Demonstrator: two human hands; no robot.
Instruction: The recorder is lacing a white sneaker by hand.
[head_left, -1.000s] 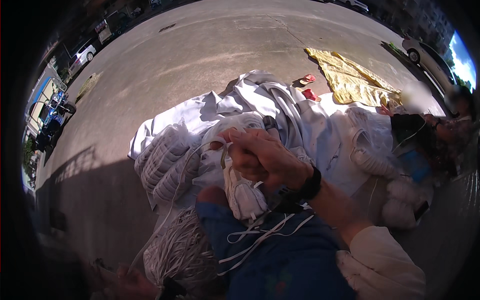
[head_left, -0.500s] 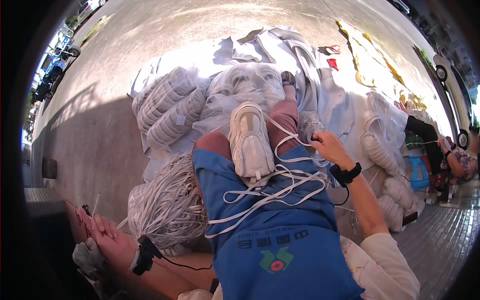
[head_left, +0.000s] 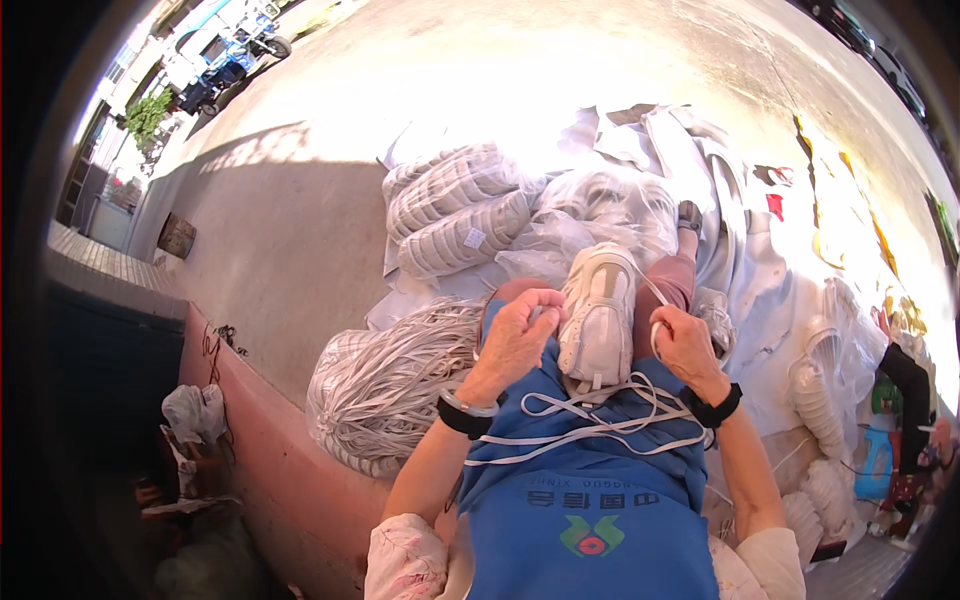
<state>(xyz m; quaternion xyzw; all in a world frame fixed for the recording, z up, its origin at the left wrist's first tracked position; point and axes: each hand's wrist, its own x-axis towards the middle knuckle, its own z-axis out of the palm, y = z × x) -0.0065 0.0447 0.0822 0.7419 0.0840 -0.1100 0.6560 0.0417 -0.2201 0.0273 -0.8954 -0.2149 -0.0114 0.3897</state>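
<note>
A cream-coloured sneaker (head_left: 598, 315) rests between my knees, its small tab end towards me. Right of it, the fingers of my right hand (head_left: 688, 345) are closed on a pale shoelace (head_left: 648, 284) that runs up to the shoe's far end. My left hand (head_left: 520, 335) is at the shoe's left side, thumb and finger pinched together; what lies between them is too small to make out. Loose flat laces (head_left: 585, 430) spread in loops across the blue apron (head_left: 585, 500) on my lap.
A big bundle of pale laces (head_left: 405, 375) lies left of my lap. Beyond my knees are wrapped stacks of shoe parts (head_left: 460, 205) and clear plastic bags (head_left: 600, 205) on grey sheeting. A pink ledge (head_left: 270, 430) runs at left. Another person's dark-clad leg (head_left: 905, 405) and a blue container (head_left: 874, 465) are at right.
My left hand has come from the far lower left to beside the sneaker. My right hand is still on the shoelace, now nearer the shoe. The view has swung left.
</note>
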